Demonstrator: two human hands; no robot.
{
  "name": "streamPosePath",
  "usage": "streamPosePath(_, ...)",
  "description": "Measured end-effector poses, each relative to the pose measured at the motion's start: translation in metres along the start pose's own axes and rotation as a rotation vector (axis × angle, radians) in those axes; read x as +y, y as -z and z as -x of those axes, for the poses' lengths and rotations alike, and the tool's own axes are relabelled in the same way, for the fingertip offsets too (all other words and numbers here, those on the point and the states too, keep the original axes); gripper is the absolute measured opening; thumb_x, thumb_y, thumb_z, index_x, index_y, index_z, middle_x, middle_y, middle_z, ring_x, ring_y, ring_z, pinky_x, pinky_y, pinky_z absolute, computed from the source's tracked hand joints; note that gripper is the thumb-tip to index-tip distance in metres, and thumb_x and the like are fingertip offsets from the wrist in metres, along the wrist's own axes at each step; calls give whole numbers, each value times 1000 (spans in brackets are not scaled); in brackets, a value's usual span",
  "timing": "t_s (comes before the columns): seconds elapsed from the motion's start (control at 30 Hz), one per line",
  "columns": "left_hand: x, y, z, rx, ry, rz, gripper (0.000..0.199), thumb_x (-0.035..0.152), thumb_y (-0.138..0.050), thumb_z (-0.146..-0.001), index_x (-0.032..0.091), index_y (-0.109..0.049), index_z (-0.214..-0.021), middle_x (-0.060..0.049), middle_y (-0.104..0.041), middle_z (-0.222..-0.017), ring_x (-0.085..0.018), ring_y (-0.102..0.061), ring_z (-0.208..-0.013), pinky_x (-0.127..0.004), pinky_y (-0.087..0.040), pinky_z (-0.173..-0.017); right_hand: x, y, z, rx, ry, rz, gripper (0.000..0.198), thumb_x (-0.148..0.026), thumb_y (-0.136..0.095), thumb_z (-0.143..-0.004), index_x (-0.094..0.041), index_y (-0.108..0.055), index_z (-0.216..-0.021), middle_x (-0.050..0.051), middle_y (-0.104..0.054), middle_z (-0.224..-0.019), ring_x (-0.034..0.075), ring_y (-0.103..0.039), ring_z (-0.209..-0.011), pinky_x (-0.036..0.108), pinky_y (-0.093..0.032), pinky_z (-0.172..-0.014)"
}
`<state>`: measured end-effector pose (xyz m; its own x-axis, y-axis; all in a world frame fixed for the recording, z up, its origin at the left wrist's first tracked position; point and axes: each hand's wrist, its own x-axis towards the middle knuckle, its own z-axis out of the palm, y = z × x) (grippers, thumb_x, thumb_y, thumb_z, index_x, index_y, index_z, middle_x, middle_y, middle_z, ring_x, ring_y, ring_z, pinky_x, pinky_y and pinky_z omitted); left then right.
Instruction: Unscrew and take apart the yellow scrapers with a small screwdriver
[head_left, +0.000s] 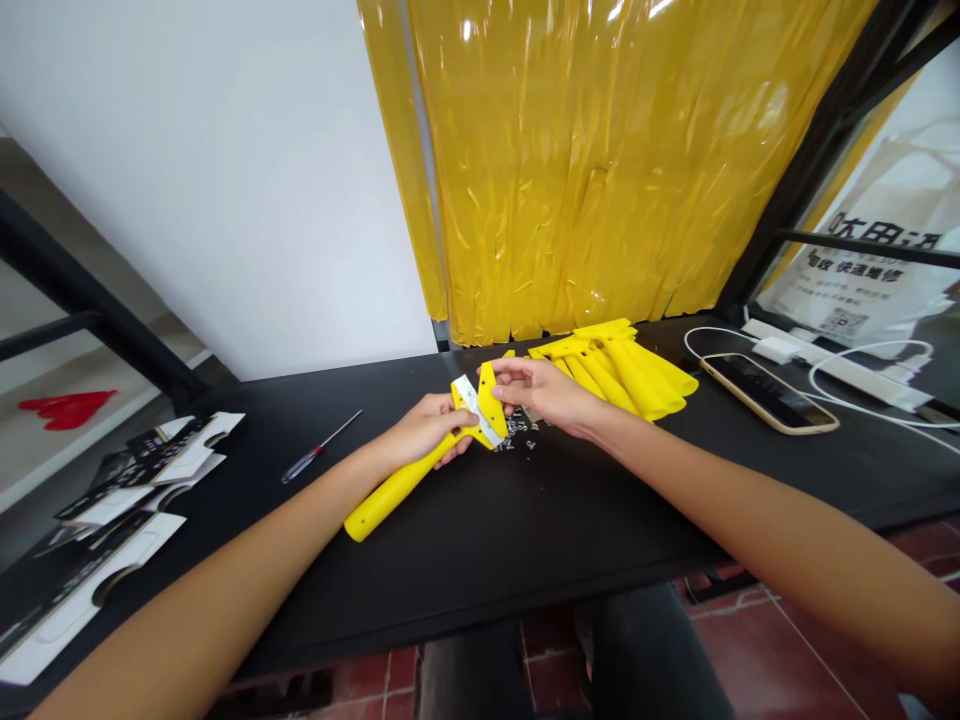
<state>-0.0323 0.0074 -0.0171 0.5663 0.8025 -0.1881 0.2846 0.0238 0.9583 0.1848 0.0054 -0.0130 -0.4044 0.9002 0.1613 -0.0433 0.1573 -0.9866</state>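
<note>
My left hand is closed around the neck of a yellow scraper handle, whose butt end slants towards me over the black table. A flat silver blade lies across the handle's wide head, with my left thumb over it. In my right hand, a yellow cover plate is pinched by the fingers at its upper end, against or just over the blade. Whether the plate touches the blade I cannot tell. Small loose screws lie on the table beneath and beside my right fingers.
A pile of yellow handles lies behind my right hand. To the left are a screwdriver and printed cardboard sleeves. A phone, white cables and a power strip occupy the right side. Yellow plastic strips hang behind.
</note>
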Motion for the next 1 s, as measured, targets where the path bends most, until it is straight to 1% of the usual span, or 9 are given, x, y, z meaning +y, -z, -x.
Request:
streamPosePath(0.07,1,-1,0,-2,3,-13,16,31,-62,-85,15,-63,-80,-1,-61,-56,-12,-52,-37,-22,-36,-33,3,-1,-2,30,-10,28,25,-13,-68,-84,-20,-69,-108,0,-62,-83,11,-57,-65,30,-53,-69)
streamPosePath(0.2,5,-3,3,-21,-11,-34,15,28,-60,-85,14,-65,-86,0,-60,-54,-11,-51,-36,-21,-35,-33,8,-5,-3,37,-3,60,24,-10,-67,-84,-19,-69,-106,-2,-62,-77,10,-57,-62,28,-52,-65)
streamPosePath(0.33,6,-5,3,-28,-36,12,19,27,-58,-85,12,-67,-93,0,-58,-52,-11,-49,-34,-20,-33,-33,10,-9,-2,31,-2,43,21,-10,-65,-85,-18,-68,-104,-1,-64,-80,9,-57,-62,27,-51,-63)
streamPosePath(0.47,3,-2,0,-65,-52,137,34,37,-48,-90,10,-67,-82,-3,-57,-51,-12,-47,-33,-22,-34,-32,12,-14,-1,14,12,58,20,-12,-67,-85,-17,-68,-105,-1,-65,-81,10,-58,-65,26,-51,-64)
streamPosePath(0.53,1,-2,0,-68,-53,153,34,38,-49,-90,11,-65,-77,-4,-57,-52,-12,-48,-34,-23,-35,-33,13,-16,-1,21,35,82,20,-15,-69,-84,-17,-68,-104,-2,-63,-79,10,-57,-63,26,-50,-62)
streamPosePath(0.63,2,-2,1,-54,-48,84,24,35,-60,-88,13,-64,-79,-2,-57,-54,-11,-50,-36,-22,-36,-35,14,-18,0,28,53,119,19,-18,-72,-82,-17,-67,-101,-3,-63,-77,9,-56,-61,24,-49,-58)
streamPosePath(0.7,4,-3,3,-70,-56,30,23,35,-65,-88,14,-62,-80,0,-57,-56,-10,-50,-38,-21,-36,-37,15,-18,0,23,45,121,20,-20,-74,-82,-17,-67,-100,-2,-64,-76,9,-56,-59,23,-49,-55)
streamPosePath(0.87,5,-2,4,-156,-93,-29,27,40,-61,-93,14,-63,-86,2,-56,-59,-8,-50,-41,-19,-38,-41,18,-19,0,21,1,100,23,-29,-78,-80,-17,-64,-93,-2,-64,-74,8,-56,-53,22,-48,-47)
streamPosePath(1.0,5,0,5,-216,-88,-27,26,40,-59,-94,14,-64,-90,3,-56,-61,-8,-50,-43,-19,-40,-43,15,-21,2,10,-20,106,21,-27,-77,-81,-16,-62,-91,-3,-63,-72,7,-54,-49,21,-46,-44)
